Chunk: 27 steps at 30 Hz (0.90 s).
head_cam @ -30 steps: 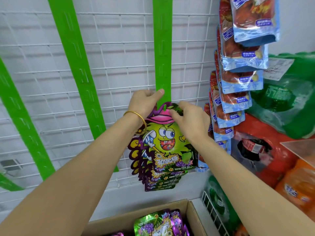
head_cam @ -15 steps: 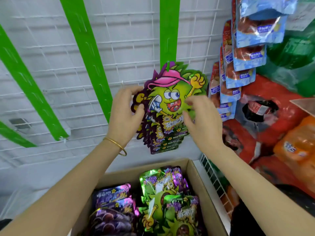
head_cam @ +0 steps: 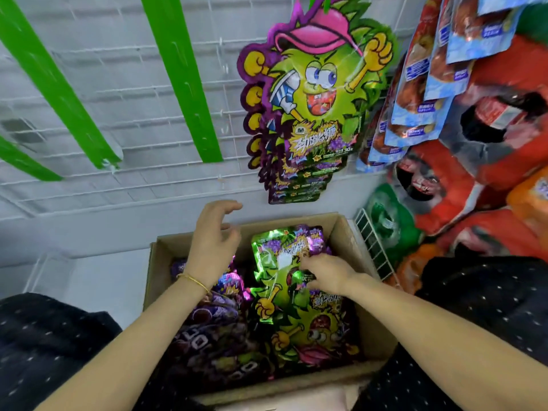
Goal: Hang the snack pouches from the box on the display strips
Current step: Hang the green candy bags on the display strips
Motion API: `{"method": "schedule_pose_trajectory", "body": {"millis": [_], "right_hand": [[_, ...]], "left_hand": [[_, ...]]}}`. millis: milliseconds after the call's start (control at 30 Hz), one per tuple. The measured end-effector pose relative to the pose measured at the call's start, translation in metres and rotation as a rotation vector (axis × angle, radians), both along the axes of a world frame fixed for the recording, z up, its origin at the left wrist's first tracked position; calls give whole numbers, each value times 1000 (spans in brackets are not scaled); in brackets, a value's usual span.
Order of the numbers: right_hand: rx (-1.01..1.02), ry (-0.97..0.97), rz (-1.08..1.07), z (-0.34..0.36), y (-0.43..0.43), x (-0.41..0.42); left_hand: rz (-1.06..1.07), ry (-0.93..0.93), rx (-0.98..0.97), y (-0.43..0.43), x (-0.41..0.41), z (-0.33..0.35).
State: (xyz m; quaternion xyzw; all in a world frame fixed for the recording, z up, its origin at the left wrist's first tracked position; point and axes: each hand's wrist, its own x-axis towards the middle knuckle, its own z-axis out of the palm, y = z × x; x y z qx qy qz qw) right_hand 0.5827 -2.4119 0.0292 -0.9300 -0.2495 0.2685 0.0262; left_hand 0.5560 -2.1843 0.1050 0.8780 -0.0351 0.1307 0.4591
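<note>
Grid [head_cam: 124, 90] | blue packs [head_cam: 424, 96] by hung pouches [head_cam: 320, 96] | R hand [head_cam: 329, 274] prob. grips pouch [head_cam: 278, 247]

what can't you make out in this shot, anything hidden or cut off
- Head view, top edge: cuts off how the hanging pouches are hooked.
- Head view, same stack: the front one covers those behind, so their count is unclear.
- Head view, right hand: its fingers hide whether it grips the green pouch in the box.
- Head view, blur: purple pouches' print unreadable.
</note>
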Motion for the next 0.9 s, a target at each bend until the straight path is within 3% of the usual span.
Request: {"method": "schedule_pose_trajectory", "body": {"millis": [100,267,367,567,633,700,767,833,900], "right_hand": [[81,53,-64,-3,0,2],[495,201,-286,48,-8,27],[765,194,-497,91,-20,34],[1239,174,-843,114,-44,37],[1348,209,-926,119,-46,33],[1314,157,-989,124,-46,31],[1056,-70,-965,129,-47,27],[856,-363,-833,140,-46,26],[930,-590,-582,165,-32,20]], "left_hand": [[-60,21,34,0,-1,-6],[-138,277,77,-4,-2,-18],[-124,441,-52,-9,-3,-22],[39,447,-211,-4,1,-9],[20,453,-403,-6,1,4],[34,377,-498,-9,4,18],[-5,260,-430,-10,7,38],[-111,162,-319,-15,16,64],[-189,50,-49,-23,26,90]]}}
